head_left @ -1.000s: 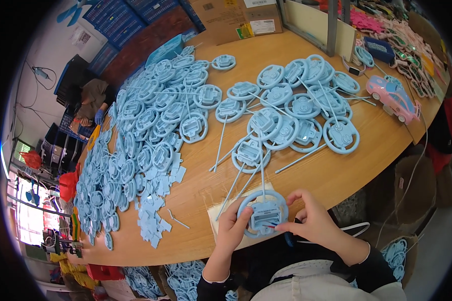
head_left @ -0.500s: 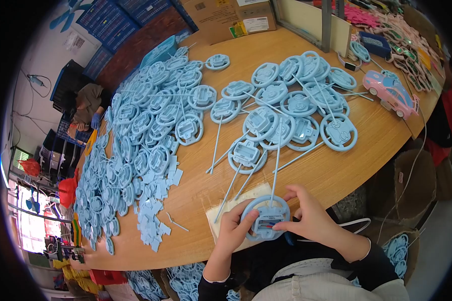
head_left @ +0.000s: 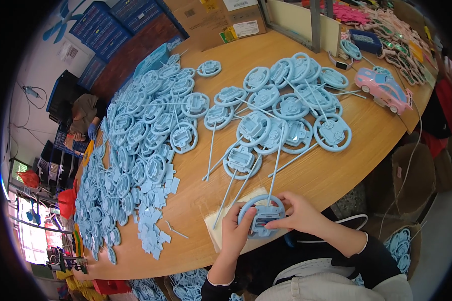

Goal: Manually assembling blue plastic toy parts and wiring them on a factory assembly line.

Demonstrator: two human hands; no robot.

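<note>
Both my hands hold one light blue toy steering wheel with a thin rod pointing away from me. Its open rectangular compartment faces up. My left hand grips the left rim, with the thumb laid over the front. On the right rim rest the fingers of my right hand, and its thumb presses at the compartment. What lies inside the compartment is too small to make out. Beneath the wheel is a pale board on the table.
Several similar wheels with rods lie just beyond my hands. A large heap of wheels covers the left, with small flat blue pieces nearer. A pink toy car stands far right. Across the table sits another person.
My right hand's fingers, raised off the wheel before, now rest on its right rim. The right thumb has shifted slightly over the compartment. The whole view has moved a little.
</note>
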